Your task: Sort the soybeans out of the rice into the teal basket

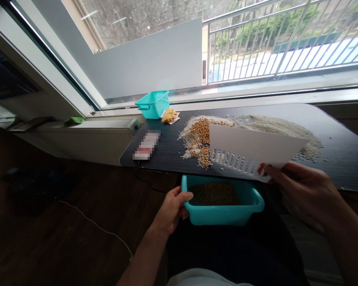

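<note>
My left hand [172, 208] grips the left end of a teal plastic bin [223, 216], thumb over the rim. Small round beans [214, 193] lie in the bin, which sits at my lap against the table's front edge. Between the thumb and fingers of my right hand [304, 184] is a white slotted sheet [250, 145], held by its lower right corner. It is tilted over the table edge, its row of slots facing down towards the bin. Behind it, golden round beans [200, 130] lie mixed with white grains, and a heap of rice-like grains [277, 125] spreads to the right.
On the dark table [173, 149] stand a second teal bin [156, 104] and a crumpled yellow item [170, 115] on white paper. A blurred-out flat object [146, 145] with a cable lies at the left. The window and a radiator [107, 128] border the table.
</note>
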{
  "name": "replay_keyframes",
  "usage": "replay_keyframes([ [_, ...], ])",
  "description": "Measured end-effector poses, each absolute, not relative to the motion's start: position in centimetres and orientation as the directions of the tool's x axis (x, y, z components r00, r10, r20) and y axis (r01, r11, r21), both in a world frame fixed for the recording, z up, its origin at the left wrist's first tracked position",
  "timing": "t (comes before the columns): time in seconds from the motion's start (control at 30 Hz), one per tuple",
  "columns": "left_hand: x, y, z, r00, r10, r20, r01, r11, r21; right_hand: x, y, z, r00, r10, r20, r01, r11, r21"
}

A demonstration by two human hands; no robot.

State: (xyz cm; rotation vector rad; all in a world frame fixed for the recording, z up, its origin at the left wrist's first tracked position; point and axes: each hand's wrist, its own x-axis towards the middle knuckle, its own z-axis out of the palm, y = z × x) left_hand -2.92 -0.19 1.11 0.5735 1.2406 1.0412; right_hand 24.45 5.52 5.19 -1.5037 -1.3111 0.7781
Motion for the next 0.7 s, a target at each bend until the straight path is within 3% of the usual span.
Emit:
replay_keyframes([
  [0.2, -2.77, -0.11, 0.95, -0.024, 0.875, -0.483, -0.334, 0.449, 0.829, 24.72, 5.52, 5.10, 0.168, 0.984, 0.064, 0.287, 0.013, -0.958],
  [0.5, -2.63, -0.30, 1.04, -0.012, 0.878, -0.478, -0.333, 0.447, 0.830, 24.29, 6.06, 5.20, 0.081, 0.992, 0.095, 0.312, 0.065, -0.948],
  [0.7, -2.72, -0.12, 0.94, -0.020, 0.877, -0.480, -0.332, 0.447, 0.831, 24.74, 5.53, 5.35, 0.121, 0.988, 0.094, 0.324, 0.050, -0.945],
])
